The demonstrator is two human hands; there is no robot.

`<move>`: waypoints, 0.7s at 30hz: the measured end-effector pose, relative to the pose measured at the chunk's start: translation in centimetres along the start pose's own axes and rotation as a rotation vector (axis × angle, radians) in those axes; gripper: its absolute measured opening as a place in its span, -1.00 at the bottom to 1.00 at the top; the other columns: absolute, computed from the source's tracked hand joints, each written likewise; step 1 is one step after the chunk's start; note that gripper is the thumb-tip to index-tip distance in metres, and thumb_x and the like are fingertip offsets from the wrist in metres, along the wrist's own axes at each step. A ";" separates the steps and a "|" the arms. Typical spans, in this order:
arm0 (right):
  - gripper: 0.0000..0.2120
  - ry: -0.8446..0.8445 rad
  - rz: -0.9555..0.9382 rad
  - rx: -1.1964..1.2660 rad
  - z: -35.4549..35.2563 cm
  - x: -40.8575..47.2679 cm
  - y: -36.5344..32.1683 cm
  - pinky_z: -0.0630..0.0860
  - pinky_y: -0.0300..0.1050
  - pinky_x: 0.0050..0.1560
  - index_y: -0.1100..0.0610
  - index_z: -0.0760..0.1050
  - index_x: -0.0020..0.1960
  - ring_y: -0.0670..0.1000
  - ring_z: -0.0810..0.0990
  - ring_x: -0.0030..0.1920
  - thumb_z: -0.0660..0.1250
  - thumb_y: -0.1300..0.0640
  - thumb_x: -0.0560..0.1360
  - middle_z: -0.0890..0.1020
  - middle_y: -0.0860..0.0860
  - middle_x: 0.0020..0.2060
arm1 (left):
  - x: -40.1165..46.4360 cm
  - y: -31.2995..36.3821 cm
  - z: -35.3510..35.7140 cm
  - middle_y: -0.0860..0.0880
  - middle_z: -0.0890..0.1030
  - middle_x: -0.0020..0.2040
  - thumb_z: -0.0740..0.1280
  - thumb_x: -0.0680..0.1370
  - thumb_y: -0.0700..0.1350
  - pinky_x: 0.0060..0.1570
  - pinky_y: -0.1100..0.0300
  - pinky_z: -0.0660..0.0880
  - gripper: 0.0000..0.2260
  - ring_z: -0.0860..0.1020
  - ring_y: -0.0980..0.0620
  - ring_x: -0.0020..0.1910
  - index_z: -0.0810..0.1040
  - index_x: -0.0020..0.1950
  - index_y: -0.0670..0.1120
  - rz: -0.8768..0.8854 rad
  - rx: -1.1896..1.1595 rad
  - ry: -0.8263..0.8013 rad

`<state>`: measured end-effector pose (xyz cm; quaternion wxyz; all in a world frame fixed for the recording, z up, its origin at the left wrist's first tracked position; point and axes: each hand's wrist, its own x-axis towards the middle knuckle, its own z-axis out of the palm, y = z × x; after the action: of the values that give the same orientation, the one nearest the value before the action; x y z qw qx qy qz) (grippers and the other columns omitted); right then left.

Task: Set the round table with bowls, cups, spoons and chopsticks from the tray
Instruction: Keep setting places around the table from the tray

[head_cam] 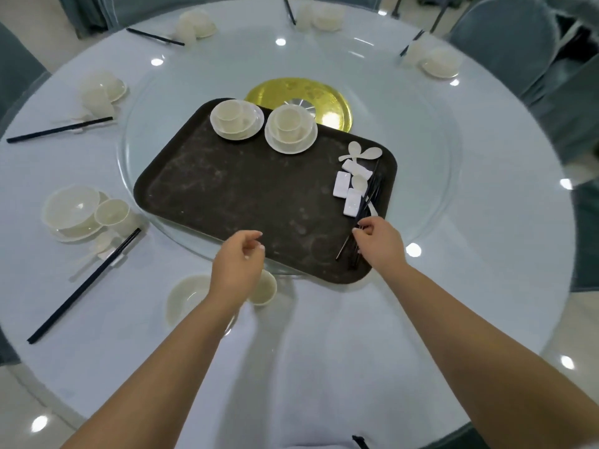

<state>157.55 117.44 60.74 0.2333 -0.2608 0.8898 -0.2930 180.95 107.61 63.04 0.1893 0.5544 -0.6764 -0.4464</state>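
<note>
A dark brown tray [246, 192] lies on the glass turntable of the round table [324, 335]. At the tray's far edge stand two stacks of white plate, bowl and cup [236, 119] [290, 129]. At its right end lie white spoons [359, 152], white rests [342, 184] and black chopsticks [368, 199]. My right hand [379, 243] pinches the near ends of the chopsticks at the tray's right corner. My left hand [238, 262] hovers with loosely curled fingers over the tray's near edge, holding nothing. Under my left forearm sit a white bowl [186, 298] and a cup [264, 288].
Finished place settings with bowl, cup, spoon and chopsticks ring the table: near left [74, 212], left [100, 90], far left [194, 25], far middle [321, 16], far right [437, 61]. A gold disc [327, 95] marks the turntable's centre. Blue-covered chairs [505, 37] surround the table.
</note>
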 end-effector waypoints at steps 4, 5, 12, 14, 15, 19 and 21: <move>-0.74 0.022 -0.003 -0.068 -0.4 3.4 0.0 0.40 -0.13 -0.08 0.12 0.52 0.17 0.11 0.59 0.00 0.31 0.03 0.53 0.61 0.03 -0.10 | 1.7 1.6 2.6 0.13 0.57 -0.04 0.30 0.59 -0.09 -0.09 0.33 0.43 -0.84 0.54 0.16 -0.05 0.52 0.16 0.08 0.016 0.018 -0.111; -0.74 0.019 -0.002 -0.082 -0.3 4.1 -0.2 0.39 -0.14 -0.09 0.12 0.52 0.16 0.10 0.58 0.01 0.31 0.02 0.53 0.60 0.02 -0.10 | 2.0 1.8 3.1 0.12 0.57 -0.03 0.30 0.59 -0.09 -0.06 0.32 0.45 -0.83 0.55 0.15 -0.04 0.53 0.16 0.07 0.013 0.013 -0.129; -0.49 -0.090 -0.027 -0.152 0.8 8.5 -1.0 0.38 -0.10 -0.05 0.12 0.30 0.42 0.18 0.55 0.14 0.32 0.10 0.52 0.58 0.12 0.13 | 3.5 2.5 6.0 0.14 0.59 -0.07 0.32 0.58 -0.11 -0.08 0.30 0.45 -0.87 0.56 0.18 -0.05 0.55 0.09 0.08 -0.032 -0.018 -0.192; -0.51 -0.121 -0.005 -0.184 0.9 9.5 -1.1 0.36 -0.10 -0.08 0.16 0.30 0.37 0.18 0.55 0.13 0.35 0.08 0.50 0.57 0.12 0.13 | 3.7 2.3 6.3 0.16 0.60 -0.08 0.32 0.57 -0.11 -0.11 0.34 0.44 -0.87 0.56 0.19 -0.06 0.55 0.07 0.09 -0.041 -0.017 -0.192; -0.53 -0.124 0.010 -0.193 0.8 10.0 -1.1 0.35 -0.09 -0.10 0.18 0.32 0.31 0.18 0.55 0.11 0.38 0.06 0.49 0.57 0.12 0.11 | 3.8 2.2 6.5 0.17 0.60 -0.08 0.32 0.57 -0.11 -0.13 0.36 0.44 -0.87 0.56 0.20 -0.06 0.55 0.07 0.10 -0.044 -0.013 -0.193; -0.46 -0.118 0.072 -0.193 0.8 11.0 -1.4 0.37 -0.07 -0.13 0.23 0.33 0.22 0.16 0.56 0.08 0.47 -0.02 0.43 0.56 0.13 0.07 | 3.8 1.9 6.9 0.20 0.58 -0.07 0.32 0.58 -0.09 -0.17 0.43 0.41 -0.87 0.55 0.22 -0.06 0.54 0.09 0.11 -0.073 0.000 -0.211; -0.41 -0.115 0.088 -0.215 1.0 11.1 -1.7 0.38 -0.07 -0.12 0.23 0.31 0.24 0.16 0.56 0.10 0.49 -0.05 0.42 0.57 0.12 0.08 | 3.8 1.7 7.0 0.21 0.57 -0.07 0.32 0.59 -0.10 -0.17 0.43 0.41 -0.87 0.55 0.22 -0.06 0.54 0.10 0.10 -0.083 -0.004 -0.209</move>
<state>150.29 109.23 58.25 0.2672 -0.2615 0.9118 -0.1700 173.52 106.87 59.83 0.1001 0.5319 -0.6681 -0.5105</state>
